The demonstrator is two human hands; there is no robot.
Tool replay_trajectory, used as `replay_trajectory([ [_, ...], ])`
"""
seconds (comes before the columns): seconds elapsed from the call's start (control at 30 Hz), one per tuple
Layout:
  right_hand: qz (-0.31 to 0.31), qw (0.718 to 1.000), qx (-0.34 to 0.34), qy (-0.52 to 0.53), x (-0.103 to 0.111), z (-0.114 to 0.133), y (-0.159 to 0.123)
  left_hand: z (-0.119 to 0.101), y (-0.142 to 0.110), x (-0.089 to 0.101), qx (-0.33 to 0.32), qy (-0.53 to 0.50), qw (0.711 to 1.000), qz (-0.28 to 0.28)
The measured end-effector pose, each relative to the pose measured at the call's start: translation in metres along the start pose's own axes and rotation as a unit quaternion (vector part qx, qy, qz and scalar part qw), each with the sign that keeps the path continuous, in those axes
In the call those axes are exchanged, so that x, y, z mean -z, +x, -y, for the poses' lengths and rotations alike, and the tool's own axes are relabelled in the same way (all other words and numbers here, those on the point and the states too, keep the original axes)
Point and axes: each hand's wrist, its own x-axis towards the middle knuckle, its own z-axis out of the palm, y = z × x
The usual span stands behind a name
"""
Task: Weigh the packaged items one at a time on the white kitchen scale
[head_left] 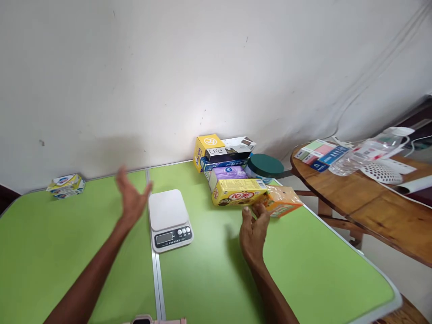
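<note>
My left hand (132,198) is raised to the left of a white kitchen scale (168,210), fingers spread and slightly blurred, with nothing in it. The scale's plate is bare, and its dark display faces me. My right hand (253,231) reaches to the near side of a yellow printed box (232,191) and an orange package (283,200). Its thumb and fingers are apart, and the fingertips overlap the place where the two meet; whether they touch is unclear. Behind the yellow box lies a purple soft pack (229,173), beside a jar with a dark green lid (265,165).
More boxes stand by the wall, among them a yellow one (199,150) and a black one (227,154). Small stacked packs (66,185) lie far left on the green table (209,279). A wooden table (357,207) at right holds a clear plastic jug (367,150).
</note>
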Motion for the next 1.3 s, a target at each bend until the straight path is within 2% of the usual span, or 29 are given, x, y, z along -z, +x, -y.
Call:
replay_trajectory([
  [0.1, -0.01, 1.0, -0.008, 0.013, -0.012, -0.011, 0.013, -0.071, -0.036, -0.065, -0.046, -0.096, 0.977, 0.188],
  [0.17, -0.015, 1.0, -0.01, 0.018, -0.02, -0.014, 0.018, -0.101, -0.05, -0.101, -0.064, -0.117, 0.949, 0.287],
  [0.2, -0.018, 1.0, -0.011, 0.019, -0.023, -0.015, 0.019, -0.111, -0.053, -0.116, -0.066, -0.12, 0.938, 0.317],
  [0.27, -0.022, 0.999, -0.012, 0.022, -0.026, -0.015, 0.02, -0.122, -0.055, -0.141, -0.066, -0.122, 0.923, 0.359],
  [0.33, -0.022, 0.999, -0.01, 0.024, -0.027, -0.016, 0.02, -0.124, -0.054, -0.159, -0.061, -0.135, 0.914, 0.378],
  [0.47, -0.016, 1.0, -0.004, 0.022, -0.027, -0.02, 0.02, -0.118, -0.054, -0.174, -0.07, -0.151, 0.917, 0.362],
  [0.63, -0.001, 1.0, 0.006, 0.022, -0.029, -0.021, 0.02, -0.115, -0.058, -0.166, -0.11, -0.117, 0.925, 0.345],
  [0.73, 0.005, 1.0, 0.013, 0.021, -0.027, -0.017, 0.018, -0.111, -0.048, -0.152, -0.096, -0.101, 0.922, 0.36],
  [0.83, -0.001, 1.0, 0.028, 0.012, -0.023, -0.013, 0.015, -0.099, -0.034, -0.131, -0.07, -0.114, 0.906, 0.401],
  [0.93, 0.069, 0.997, 0.03, 0.014, -0.023, -0.011, 0.01, -0.087, -0.031, -0.113, -0.049, -0.128, 0.899, 0.416],
  [1.03, 0.12, 0.992, 0.026, 0.002, -0.025, -0.005, 0.004, -0.087, -0.038, -0.104, -0.039, -0.069, 0.917, 0.391],
  [1.13, 0.094, 0.995, 0.04, -0.012, -0.023, 0.014, 0.004, -0.1, -0.04, -0.094, -0.046, -0.041, 0.934, 0.351],
  [1.2, 0.096, 0.992, 0.078, -0.002, -0.021, 0.033, 0.006, -0.108, -0.036, -0.078, -0.065, -0.069, 0.946, 0.311],
  [1.3, 0.134, 0.98, 0.14, 0.034, -0.025, 0.064, 0.002, -0.106, -0.029, -0.039, -0.081, -0.107, 0.96, 0.247],
])
